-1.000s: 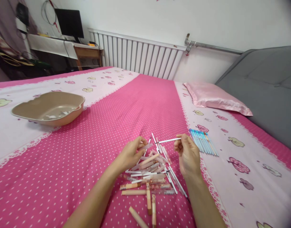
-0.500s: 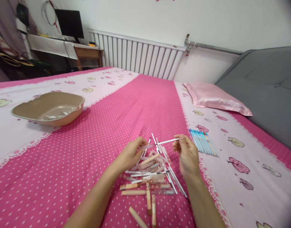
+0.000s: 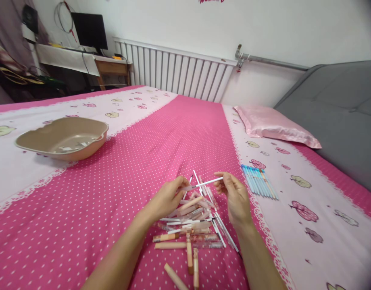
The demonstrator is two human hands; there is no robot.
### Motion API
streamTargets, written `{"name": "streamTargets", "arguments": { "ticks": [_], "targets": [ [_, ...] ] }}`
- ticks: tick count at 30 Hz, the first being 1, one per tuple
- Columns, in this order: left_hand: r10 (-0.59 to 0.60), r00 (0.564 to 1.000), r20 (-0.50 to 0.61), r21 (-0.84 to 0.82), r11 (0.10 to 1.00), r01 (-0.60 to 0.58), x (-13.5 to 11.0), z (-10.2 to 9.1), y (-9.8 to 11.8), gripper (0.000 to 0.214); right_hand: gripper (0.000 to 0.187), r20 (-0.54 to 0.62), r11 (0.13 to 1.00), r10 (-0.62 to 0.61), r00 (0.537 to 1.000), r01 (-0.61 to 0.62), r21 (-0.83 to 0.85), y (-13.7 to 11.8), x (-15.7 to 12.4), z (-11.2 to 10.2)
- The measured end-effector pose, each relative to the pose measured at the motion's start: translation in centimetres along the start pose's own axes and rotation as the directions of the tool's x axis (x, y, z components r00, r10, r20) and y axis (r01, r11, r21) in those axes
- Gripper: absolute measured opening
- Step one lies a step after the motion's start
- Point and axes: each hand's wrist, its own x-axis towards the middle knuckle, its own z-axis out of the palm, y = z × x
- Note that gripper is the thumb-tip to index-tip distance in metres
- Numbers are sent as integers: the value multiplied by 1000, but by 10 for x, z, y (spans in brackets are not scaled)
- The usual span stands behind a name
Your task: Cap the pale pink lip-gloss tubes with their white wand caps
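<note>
Holding a thin white pen (image 3: 208, 182) by its end, the right hand (image 3: 236, 200) pinches it between thumb and fingertips, the pen pointing left and nearly level above the bed (image 3: 143, 141). The left hand (image 3: 167, 198) is curled closed too, gripping a small clear cap (image 3: 187, 187) right at the pen's free tip, the two touching. Both hands hover just over a loose pile of pens and peach-coloured tubes (image 3: 190, 225) on the pink dotted cover. Just beside the right hand lies a neat row of blue pens (image 3: 259, 181). A beige basin (image 3: 63, 137) sits well apart to the left, and a pink pillow (image 3: 273, 125) lies by the grey headboard (image 3: 339, 112).
</note>
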Motion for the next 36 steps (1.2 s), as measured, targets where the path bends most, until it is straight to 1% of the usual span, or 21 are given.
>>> {"name": "streamTargets", "arguments": {
  "ticks": [6, 9, 12, 15, 18, 20, 23, 25, 26, 27, 29, 30, 31, 33, 36],
  "targets": [
    [-14, 1000, 5, 3, 1000, 14, 1, 0, 0, 17, 29, 15, 998, -22, 1000, 23, -50, 2, 0, -1],
    [-25, 1000, 10, -9, 1000, 25, 1, -1, 2, 17, 29, 48, 996, -43, 998, 46, -72, 1, -1, -1],
    [-19, 1000, 12, -38, 999, 19, -1, -1, 4, 16, 31, 92, 991, -47, 995, 58, -124, 0, -2, 1],
    [2, 999, 35, -103, 995, 2, -2, 0, 6, 17, 33, 181, 972, -20, 983, 62, -226, 0, -4, 6],
    [-26, 997, 66, -170, 985, 37, -2, 3, 6, 18, 37, 253, 955, 31, 967, 46, -294, 0, -6, 12],
    [-49, 996, 79, -197, 978, 64, -1, 4, 5, 20, 40, 266, 955, 52, 963, 29, -295, 0, -8, 14],
    [-30, 994, 108, -240, 969, 55, 0, 4, 5, 24, 43, 279, 966, 62, 958, 12, -258, -1, -8, 12],
    [-23, 991, 130, -292, 954, 61, 1, 2, 6, 23, 44, 250, 979, 58, 966, -6, -205, -2, -6, 7],
    [-30, 991, 129, -319, 945, 70, 1, 1, 7, 22, 44, 211, 984, 56, 976, -18, -179, -2, -4, 3],
    [-44, 992, 117, -342, 936, 82, 1, 0, 7, 20, 43, 154, 987, 57, 986, -32, -160, -2, -1, -1],
    [-76, 995, 58, -378, 921, 92, 1, -2, 5, 18, 40, 22, 983, 70, 997, -65, -170, 0, 5, -12],
    [-93, 995, 19, -393, 915, 93, 1, -3, 4, 17, 38, -27, 975, 80, 996, -84, -208, 2, 8, -18],
    [-116, 993, -23, -410, 907, 96, 2, -3, 3, 16, 37, -47, 958, 92, 995, -101, -267, 5, 10, -24],
    [-181, 979, -91, -458, 881, 120, 2, -4, 2, 13, 33, -9, 903, 136, 991, -127, -411, 12, 13, -34],
    [-304, 943, -135, -524, 830, 192, 3, -3, 3, 11, 23, 112, 799, 220, 969, -113, -590, 25, 13, -42]
  ]
}}
